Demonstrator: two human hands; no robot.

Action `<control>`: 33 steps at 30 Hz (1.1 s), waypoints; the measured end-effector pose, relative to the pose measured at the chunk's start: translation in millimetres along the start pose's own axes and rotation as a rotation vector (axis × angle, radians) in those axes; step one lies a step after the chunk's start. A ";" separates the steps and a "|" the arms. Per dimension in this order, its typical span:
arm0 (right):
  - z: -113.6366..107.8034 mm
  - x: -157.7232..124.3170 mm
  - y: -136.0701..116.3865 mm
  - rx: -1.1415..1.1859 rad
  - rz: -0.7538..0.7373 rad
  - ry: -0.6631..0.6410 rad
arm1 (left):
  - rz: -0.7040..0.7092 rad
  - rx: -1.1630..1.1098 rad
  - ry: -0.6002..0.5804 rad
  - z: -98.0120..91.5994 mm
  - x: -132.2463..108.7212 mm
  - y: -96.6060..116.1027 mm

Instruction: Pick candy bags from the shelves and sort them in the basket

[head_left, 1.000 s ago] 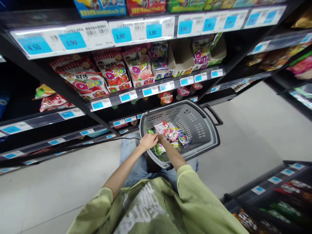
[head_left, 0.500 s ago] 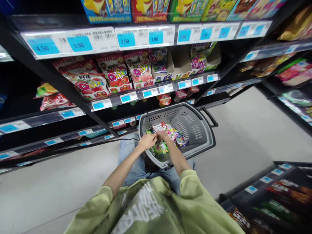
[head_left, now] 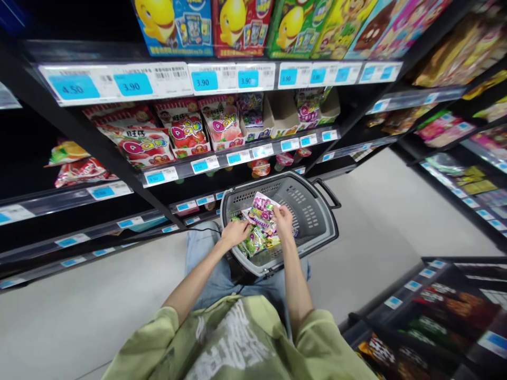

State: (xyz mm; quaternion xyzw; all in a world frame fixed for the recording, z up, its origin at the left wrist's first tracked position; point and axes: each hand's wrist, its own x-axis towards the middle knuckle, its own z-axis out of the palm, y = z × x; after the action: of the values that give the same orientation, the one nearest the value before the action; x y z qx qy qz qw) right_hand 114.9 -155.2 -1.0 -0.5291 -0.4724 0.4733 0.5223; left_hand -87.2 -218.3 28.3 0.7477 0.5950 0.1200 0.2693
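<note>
A grey shopping basket (head_left: 331, 227) stands at my knees with several small candy bags in it. My right hand (head_left: 282, 219) pinches the right edge of a purple and white gummy candy bag (head_left: 261, 210), lifted and tilted over the others. My left hand (head_left: 236, 232) is over the basket's left side, fingers curled together by the lower left of that bag. What those fingertips grip, if anything, is hidden. Below them lies a green candy bag (head_left: 254, 241), with a yellow packet (head_left: 272, 241) partly covered beside it.
Ahead, a shelf holds red and pink gummy bags (head_left: 184, 129) and open display cartons (head_left: 283, 113). Colourful boxes (head_left: 241, 26) stand on the shelf above. The basket's black handle (head_left: 328, 193) sticks out to the right. A low rack of snack packets (head_left: 439, 316) is at lower right.
My right hand has moved right and raised the purple gummy bag, its front now showing. My left hand has shifted slightly left, and the two hands have come apart. The view has tilted a little.
</note>
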 end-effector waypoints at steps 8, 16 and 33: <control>20.2 -74.9 -7.1 0.351 0.142 0.132 | 0.064 -0.232 0.026 -3.0 -8.6 -8.9; 13.0 -93.0 -12.0 0.319 0.184 -0.047 | -0.019 -0.487 0.254 -4.4 -14.4 -14.1; 23.6 -107.1 1.5 -0.158 -0.100 0.097 | -0.191 -0.653 0.509 1.1 -2.6 -21.3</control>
State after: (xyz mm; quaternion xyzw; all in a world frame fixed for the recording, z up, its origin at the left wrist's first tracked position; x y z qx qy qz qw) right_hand 80.2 -259.2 -1.8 -0.5668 -0.5081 0.3817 0.5243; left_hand -104.9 -217.9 16.2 0.5109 0.6400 0.4576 0.3463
